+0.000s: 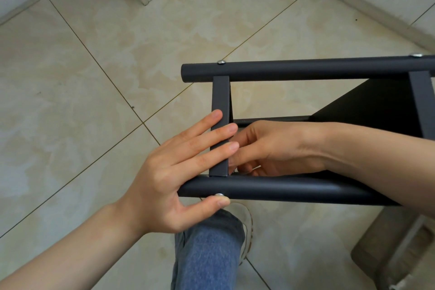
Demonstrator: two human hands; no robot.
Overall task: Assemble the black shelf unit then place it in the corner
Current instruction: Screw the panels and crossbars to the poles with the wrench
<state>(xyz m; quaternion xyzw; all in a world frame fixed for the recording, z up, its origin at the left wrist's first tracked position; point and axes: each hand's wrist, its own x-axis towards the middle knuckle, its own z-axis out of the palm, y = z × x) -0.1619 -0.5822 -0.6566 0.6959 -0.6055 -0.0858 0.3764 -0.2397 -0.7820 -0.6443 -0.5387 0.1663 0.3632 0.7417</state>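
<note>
Tiled floor (94, 66) fills the frame. Black shelf unit (306, 69) centre-right, tubes horizontal, runs off right edge. Left hand (169, 179): straight fingers flat on crossbar (220, 92), thumb by lower-tube screw (219, 194). Right hand (270, 146): fingers curled behind crossbar; can't tell if gripping.

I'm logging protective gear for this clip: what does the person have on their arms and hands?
Nothing. The left hand and the right hand are bare, with no gloves, rings, watch or bracelet. No sleeve shows on either arm as far as the frame reaches. The nails are short and unpainted.
</note>
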